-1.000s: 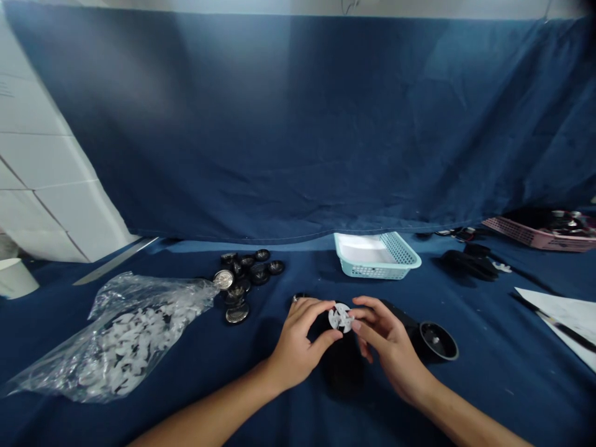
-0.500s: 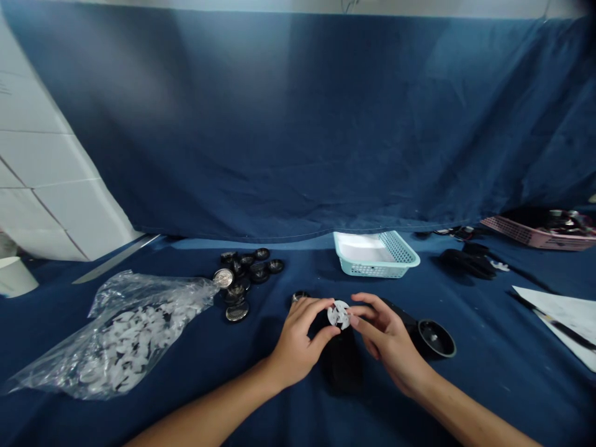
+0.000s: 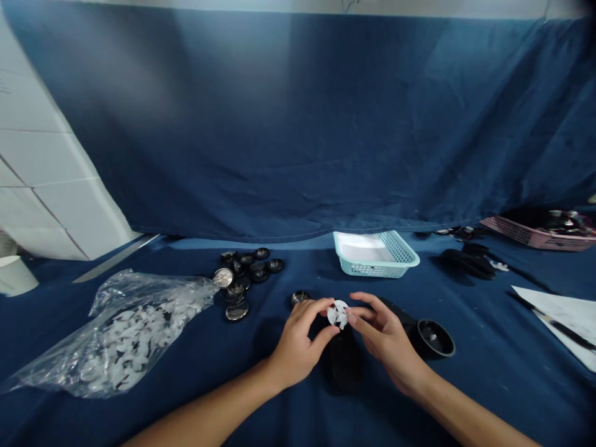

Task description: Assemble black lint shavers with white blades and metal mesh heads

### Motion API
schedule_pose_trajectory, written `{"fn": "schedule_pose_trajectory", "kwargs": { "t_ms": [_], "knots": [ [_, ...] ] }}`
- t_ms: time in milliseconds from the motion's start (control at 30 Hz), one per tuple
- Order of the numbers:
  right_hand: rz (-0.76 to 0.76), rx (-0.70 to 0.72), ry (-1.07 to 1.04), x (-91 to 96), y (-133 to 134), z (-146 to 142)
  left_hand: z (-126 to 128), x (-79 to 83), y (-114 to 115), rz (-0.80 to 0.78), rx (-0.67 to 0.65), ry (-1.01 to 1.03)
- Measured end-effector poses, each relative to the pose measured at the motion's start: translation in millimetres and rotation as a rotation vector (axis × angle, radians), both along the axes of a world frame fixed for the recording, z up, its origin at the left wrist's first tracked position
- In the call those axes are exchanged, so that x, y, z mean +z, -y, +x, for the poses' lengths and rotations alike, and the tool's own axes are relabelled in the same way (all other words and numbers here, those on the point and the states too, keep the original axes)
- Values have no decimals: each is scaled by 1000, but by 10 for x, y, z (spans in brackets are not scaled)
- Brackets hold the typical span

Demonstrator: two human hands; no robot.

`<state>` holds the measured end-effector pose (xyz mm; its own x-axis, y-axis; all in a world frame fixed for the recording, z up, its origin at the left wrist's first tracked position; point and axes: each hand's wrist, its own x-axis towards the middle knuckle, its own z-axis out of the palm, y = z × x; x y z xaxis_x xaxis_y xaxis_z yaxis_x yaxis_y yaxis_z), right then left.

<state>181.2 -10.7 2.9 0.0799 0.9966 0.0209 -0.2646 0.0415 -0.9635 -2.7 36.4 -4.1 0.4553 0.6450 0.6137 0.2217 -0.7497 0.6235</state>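
Note:
My left hand (image 3: 300, 335) pinches a round white plastic piece (image 3: 336, 315) between thumb and forefinger at its left edge. From the other side, the thumb and forefinger of my right hand (image 3: 384, 332) grip its right edge, while the other fingers curl loosely. The piece has cut-outs and small raised tabs. Beneath the hands lies a dark black object (image 3: 343, 363), partly hidden by them. To the right of my right hand is a black part with a round cup-like end (image 3: 435, 338). A small round black cap (image 3: 299, 298) sits just beyond my left hand.
A clear plastic bag (image 3: 135, 341) of white pieces lies at left, beside several black caps (image 3: 259, 272). Behind the hands stands a light blue basket (image 3: 377, 269). Farther right are black parts (image 3: 468, 264), a pink basket (image 3: 535, 236) and white paper with a pen (image 3: 570, 332).
The white piece has turned slightly between my fingertips. Both hands stay in nearly the same place.

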Motion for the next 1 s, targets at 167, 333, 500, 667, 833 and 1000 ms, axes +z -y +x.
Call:
{"fn": "schedule_pose_trajectory", "kwargs": {
  "t_ms": [167,333,500,667,833,1000],
  "knots": [
    [5,-6,18,32,9,1,13,-9,20,-51,19,18],
    [6,-36,95,30,19,-6,28,24,33,-183,30,34],
    [17,-52,126,28,18,-12,45,88,61,-290,26,58],
    [24,-72,129,34,11,-19,54,124,83,-350,-5,88],
    [28,-62,138,14,19,-11,56,115,75,-395,-26,114],
    [31,-53,128,-3,11,-1,58,95,75,-409,-36,134]
  ]
}}
